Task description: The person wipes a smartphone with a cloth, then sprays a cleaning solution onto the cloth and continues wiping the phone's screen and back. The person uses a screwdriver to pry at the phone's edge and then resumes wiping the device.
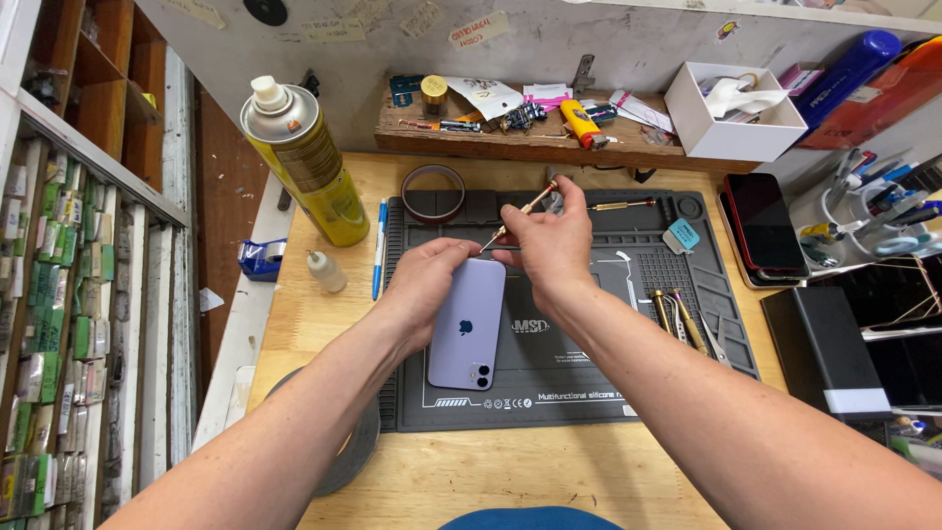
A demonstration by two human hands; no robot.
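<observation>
The left hand (427, 285) grips the lilac phone (468, 324) face-down on the mat, the right hand (549, 240) pinching a screwdriver (515, 218) at its top edge.

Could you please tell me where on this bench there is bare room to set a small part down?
Bare mat lies right of the purple phone, before the tweezers; bare wood fronts the mat. The back shelf and right side are crowded.

Centre frame: left hand (424, 285) grips lilac phone (469, 324), back up, on grey silicone mat (589, 383). Right hand (549, 240) holds thin screwdriver (515, 218), tip at phone's top edge. Yellow spray can (309, 162) upper left.
</observation>
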